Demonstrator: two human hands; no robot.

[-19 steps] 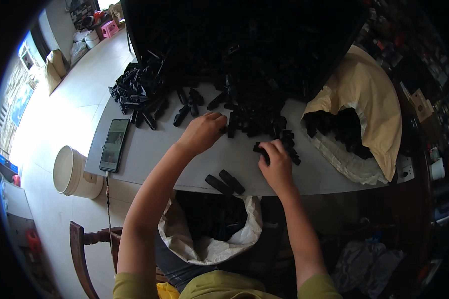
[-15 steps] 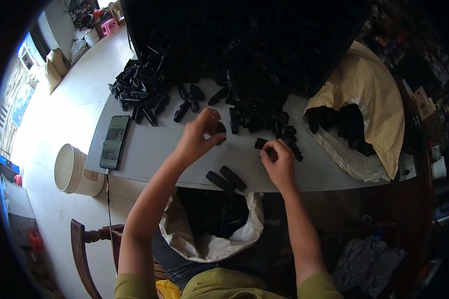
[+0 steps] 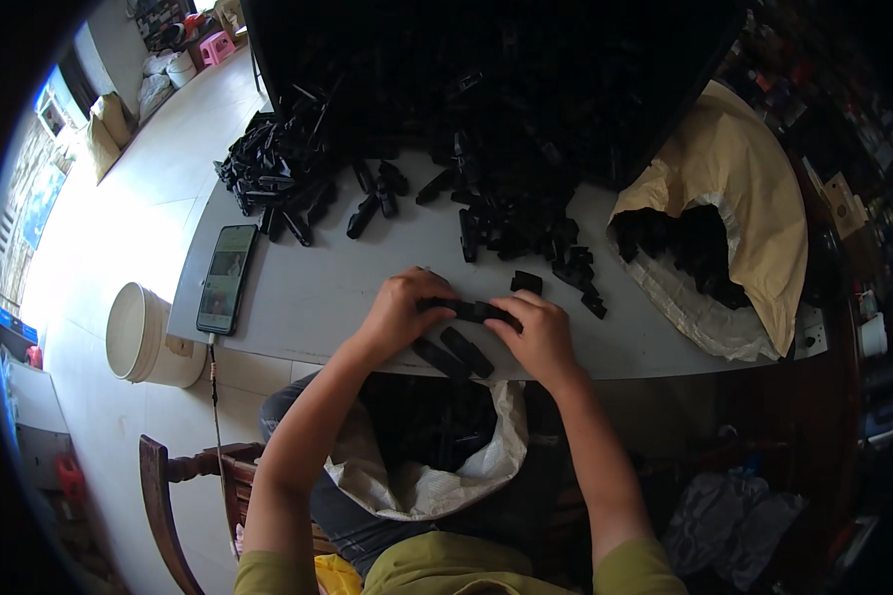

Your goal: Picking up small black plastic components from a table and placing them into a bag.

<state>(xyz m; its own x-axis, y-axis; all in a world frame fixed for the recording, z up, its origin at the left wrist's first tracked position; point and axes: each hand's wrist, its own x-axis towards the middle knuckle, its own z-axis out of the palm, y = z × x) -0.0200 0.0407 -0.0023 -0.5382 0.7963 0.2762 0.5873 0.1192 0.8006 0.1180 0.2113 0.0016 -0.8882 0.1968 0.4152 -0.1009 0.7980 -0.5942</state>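
Observation:
Over the front part of the grey table (image 3: 298,297), my left hand (image 3: 395,315) and my right hand (image 3: 541,337) meet end to end. Both are closed on black plastic parts (image 3: 473,310), which form one slim bar between my fingertips; whether it is one piece or two pushed together I cannot tell. Just below, two rounded oblong black pieces (image 3: 466,352) lie side by side at the table's front edge. Beyond my right hand sits a short black piece (image 3: 527,283). Farther back, loose black parts (image 3: 372,203) lie between bigger heaps (image 3: 268,164).
A white woven sack (image 3: 511,436) with dark contents rests open on my lap. At the right, a tan sack (image 3: 764,198) spills black parts. A phone (image 3: 226,280) with a cable lies at the left, above a white bucket (image 3: 139,342). A large dark container (image 3: 486,59) stands behind.
My left hand has come down and toward the right, my right hand slightly left and lower, so they now meet at the black parts. The short black piece by my right hand now lies free.

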